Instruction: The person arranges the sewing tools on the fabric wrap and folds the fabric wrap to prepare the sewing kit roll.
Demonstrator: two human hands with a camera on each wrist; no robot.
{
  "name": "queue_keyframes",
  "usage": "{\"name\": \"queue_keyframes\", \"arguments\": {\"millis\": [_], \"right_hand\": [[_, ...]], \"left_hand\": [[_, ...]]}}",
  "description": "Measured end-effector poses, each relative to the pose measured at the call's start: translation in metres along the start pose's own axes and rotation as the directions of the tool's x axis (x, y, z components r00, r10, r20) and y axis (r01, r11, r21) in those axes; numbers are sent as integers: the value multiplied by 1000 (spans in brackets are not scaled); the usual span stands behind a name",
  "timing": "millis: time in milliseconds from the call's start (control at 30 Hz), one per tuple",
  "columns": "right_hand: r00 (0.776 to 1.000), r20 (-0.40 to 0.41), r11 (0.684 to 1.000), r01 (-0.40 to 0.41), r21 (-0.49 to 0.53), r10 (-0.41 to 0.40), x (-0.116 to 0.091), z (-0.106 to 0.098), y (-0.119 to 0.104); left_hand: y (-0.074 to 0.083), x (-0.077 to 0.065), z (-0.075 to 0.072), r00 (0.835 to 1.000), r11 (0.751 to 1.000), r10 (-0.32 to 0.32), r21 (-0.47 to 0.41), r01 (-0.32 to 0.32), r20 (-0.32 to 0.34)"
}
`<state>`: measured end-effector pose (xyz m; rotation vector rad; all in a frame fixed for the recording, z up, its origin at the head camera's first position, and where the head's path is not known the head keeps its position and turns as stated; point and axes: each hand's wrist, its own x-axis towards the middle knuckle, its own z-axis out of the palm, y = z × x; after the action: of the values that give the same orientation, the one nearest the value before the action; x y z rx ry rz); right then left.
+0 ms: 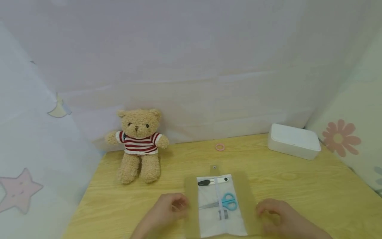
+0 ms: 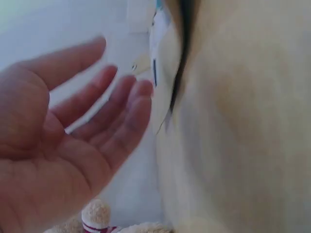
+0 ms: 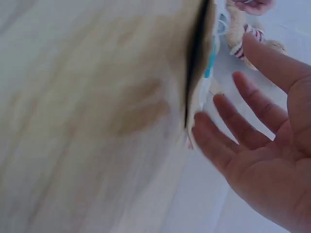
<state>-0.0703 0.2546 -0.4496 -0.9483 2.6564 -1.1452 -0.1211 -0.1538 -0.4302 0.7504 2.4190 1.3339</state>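
Note:
An opened tan case (image 1: 249, 202) with a white lining lies on the table between my hands. A pale elastic strap runs down the lining across blue-handled scissors (image 1: 229, 201), a slim black-and-white tool (image 1: 221, 180) and a small grey piece (image 1: 223, 214). By the case's left edge is my left hand (image 1: 170, 207), its fingers loosely bent and the palm bare in the left wrist view. My right hand (image 1: 282, 217) is at the right edge, fingers spread and relaxed. Its fingertips (image 3: 201, 121) come right up to the case edge in the right wrist view.
A teddy bear (image 1: 140, 146) in a striped sweater sits at the back left against the wall covering. Behind the case lies a pink ring (image 1: 220, 147). A white box (image 1: 293, 141) stands at the back right of the wooden table (image 1: 301, 179).

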Motion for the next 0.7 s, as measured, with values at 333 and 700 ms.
{"name": "queue_keyframes", "arguments": {"millis": [333,700], "right_hand": [[992,128,978,11,-207,16,-4,8,3],[977,146,987,-149,-60,156,-2,5,-4]], "left_hand": [[-10,-18,28,894,845,423,293,-448,146],[2,-21,24,979,968,175,163,-190,103]]}}
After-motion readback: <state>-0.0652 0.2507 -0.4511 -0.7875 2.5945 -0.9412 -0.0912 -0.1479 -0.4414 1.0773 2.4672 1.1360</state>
